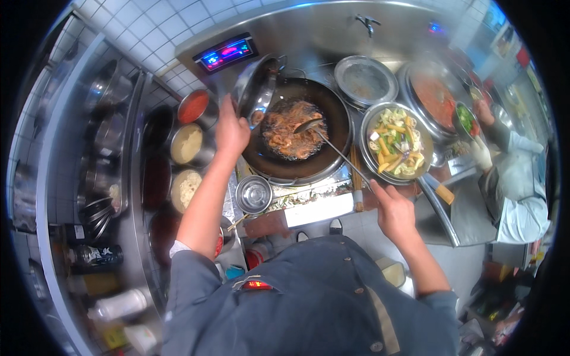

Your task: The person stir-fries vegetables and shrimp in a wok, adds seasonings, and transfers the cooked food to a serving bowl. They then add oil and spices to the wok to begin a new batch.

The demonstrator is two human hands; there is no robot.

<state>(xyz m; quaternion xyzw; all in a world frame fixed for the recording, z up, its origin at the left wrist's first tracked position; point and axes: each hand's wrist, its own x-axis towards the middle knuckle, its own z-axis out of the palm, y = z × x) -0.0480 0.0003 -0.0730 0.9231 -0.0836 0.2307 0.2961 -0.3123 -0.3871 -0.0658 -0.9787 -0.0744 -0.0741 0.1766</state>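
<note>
My left hand (232,129) grips a shiny steel basin (245,86) at its near left side, tilted over the left part of a dark wok (340,129). A few brown pieces cling inside the basin. In the wok, browned food (285,138), apparently shrimp among it, lies in bubbling oil. My right hand (394,211) is closed around the handle of a long metal ladle (340,153), and the ladle's bowl rests at the food. Just below the wok's left side stands a small steel bowl (254,194).
Right of the wok, a handled strainer (431,151) holds cut vegetables (396,142); a mesh strainer (365,80) sits behind it. A co-worker (516,178) holds a bowl of chopped greens (465,120) beside a steaming pot of red broth (432,95). Seasoning containers (189,142) line the left.
</note>
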